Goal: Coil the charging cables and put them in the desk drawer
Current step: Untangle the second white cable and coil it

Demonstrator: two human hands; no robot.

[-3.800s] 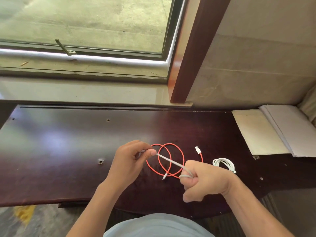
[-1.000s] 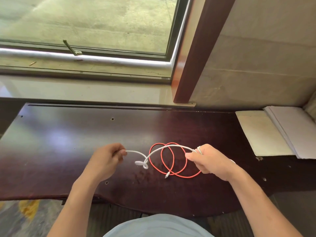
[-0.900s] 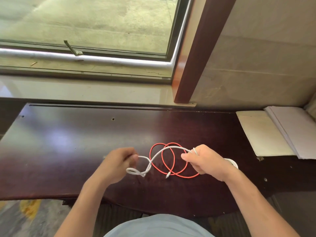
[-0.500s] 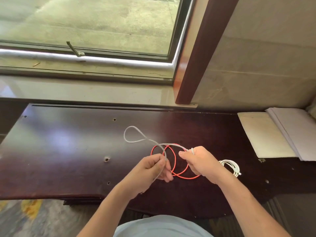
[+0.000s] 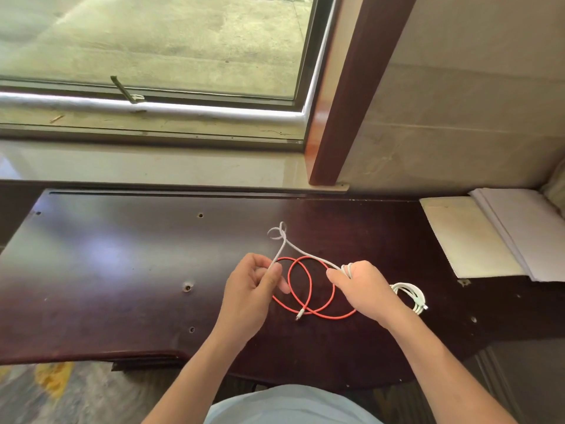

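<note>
Left hand [image 5: 250, 289] over the near half of the dark desk [image 5: 107, 270]: thumb and fingers pinch the grey cable [image 5: 305, 255]. Right hand [image 5: 360, 289], at 3 o'clock from the left: fingers curled round several turns of the same cable. Between the hands the cable rises to a small twisted loop at 12 o'clock. Under both hands, a red cable [image 5: 308, 289] lies in loose loops on the desk. At 3 o'clock of the right wrist, a white coiled cable [image 5: 411, 296] lies flat. Far right, 2 o'clock: stacked papers [image 5: 519, 234]. Beyond, at 12 o'clock, window [image 5: 153, 41] and wooden post [image 5: 351, 87].
</note>
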